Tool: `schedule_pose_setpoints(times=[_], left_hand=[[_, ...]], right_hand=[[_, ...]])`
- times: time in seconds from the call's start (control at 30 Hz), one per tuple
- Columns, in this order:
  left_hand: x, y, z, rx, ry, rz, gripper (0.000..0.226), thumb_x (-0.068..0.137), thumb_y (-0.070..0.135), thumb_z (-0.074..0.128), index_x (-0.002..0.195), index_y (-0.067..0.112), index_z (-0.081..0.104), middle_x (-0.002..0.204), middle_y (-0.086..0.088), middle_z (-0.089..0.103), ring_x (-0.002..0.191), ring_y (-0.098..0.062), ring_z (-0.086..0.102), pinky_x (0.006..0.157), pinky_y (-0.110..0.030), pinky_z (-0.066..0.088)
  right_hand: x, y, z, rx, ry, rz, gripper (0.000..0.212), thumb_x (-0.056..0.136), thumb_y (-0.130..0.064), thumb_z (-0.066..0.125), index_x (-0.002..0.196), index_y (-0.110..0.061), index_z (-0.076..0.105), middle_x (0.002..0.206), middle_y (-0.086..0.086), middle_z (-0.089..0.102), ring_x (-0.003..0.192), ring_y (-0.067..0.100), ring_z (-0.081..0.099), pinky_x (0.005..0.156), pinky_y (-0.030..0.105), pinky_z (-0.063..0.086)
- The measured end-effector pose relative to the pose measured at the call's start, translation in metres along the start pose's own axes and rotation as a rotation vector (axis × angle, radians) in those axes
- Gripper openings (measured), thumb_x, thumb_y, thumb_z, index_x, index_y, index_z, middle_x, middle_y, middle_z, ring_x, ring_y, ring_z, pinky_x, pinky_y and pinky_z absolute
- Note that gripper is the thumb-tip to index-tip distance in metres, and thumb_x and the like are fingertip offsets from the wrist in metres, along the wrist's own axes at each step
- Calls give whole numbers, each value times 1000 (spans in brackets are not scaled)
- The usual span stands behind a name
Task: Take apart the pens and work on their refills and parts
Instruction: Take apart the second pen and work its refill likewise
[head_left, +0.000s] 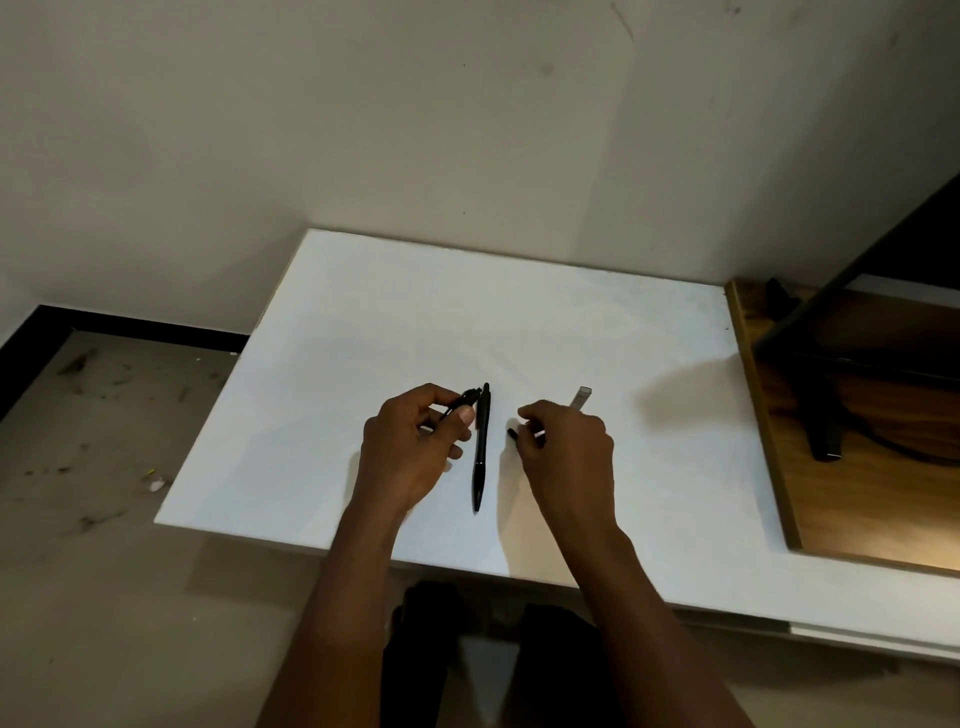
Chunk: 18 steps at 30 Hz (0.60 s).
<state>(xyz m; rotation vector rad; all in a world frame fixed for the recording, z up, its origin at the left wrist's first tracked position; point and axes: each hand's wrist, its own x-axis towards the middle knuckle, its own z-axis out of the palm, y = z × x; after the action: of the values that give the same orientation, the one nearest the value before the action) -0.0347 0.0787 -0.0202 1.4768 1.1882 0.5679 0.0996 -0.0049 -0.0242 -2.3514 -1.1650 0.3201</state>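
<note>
A whole black pen (480, 452) lies on the white board (571, 322), tip toward me, between my two hands. My left hand (410, 447) holds a black pen part (467, 399) between thumb and curled fingers, just left of the lying pen. My right hand (566, 457) has its fingers curled round small pen parts: a short black piece (513, 433) sticks out at its left side. A clear tube-like part (581, 397) shows past its knuckles; whether the hand holds it I cannot tell.
The white board lies on a table whose wooden top (872, 499) shows at the right, with a black stand and cable (821, 415) on it. A wall runs behind. Bare floor (104, 467) with scattered debris lies to the left.
</note>
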Motion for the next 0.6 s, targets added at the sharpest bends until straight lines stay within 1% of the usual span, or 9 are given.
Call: schedule_pose_setpoints(times=[0.03,0.07,0.17,0.43,0.5,0.6], left_hand=[[0,0,0,4,-4,-1,11,93,27,71,101,20,74,79,-2,77,62,-11,72,46,-10,45],[0,0,1,7,-7,-3,11,93,27,71,101,20,74,79,-1,77,62,-11,72,46,-10,46],[0,0,2,1,-13,-11,11,92,27,71,101,20,74,77,0,77,60,-9,71,45,-11,45],[1,-2,2,-6,-21,-16,8,92,26,72,97,21,74,75,1,76,58,-7,70,44,-10,44],[1,-2,3,-14,-25,-14,6,92,25,72,96,22,74,74,1,76,58,-8,70,44,-11,45],[1,0,4,-40,-35,-16,5,93,25,71,96,23,73,75,1,77,60,-11,71,44,-12,45]], right_hand=[[0,-1,1,-26,-4,21,16,98,-16,60,109,-15,73,99,4,76,91,26,70,77,33,52],[1,-1,3,-56,-10,43,16,99,-16,58,108,-16,72,100,4,75,90,25,69,75,32,51],[2,-1,6,-109,-22,88,17,100,-16,55,96,-15,72,95,4,73,86,26,66,65,29,42],[4,2,7,-153,-41,99,25,101,-12,51,94,-13,75,93,5,72,85,24,66,65,25,32],[3,1,5,-140,-43,97,25,101,-11,51,92,-12,75,91,5,73,85,24,66,66,26,34],[-3,-1,-4,-75,12,85,23,100,-12,54,90,-12,75,89,4,76,85,24,68,69,30,44]])
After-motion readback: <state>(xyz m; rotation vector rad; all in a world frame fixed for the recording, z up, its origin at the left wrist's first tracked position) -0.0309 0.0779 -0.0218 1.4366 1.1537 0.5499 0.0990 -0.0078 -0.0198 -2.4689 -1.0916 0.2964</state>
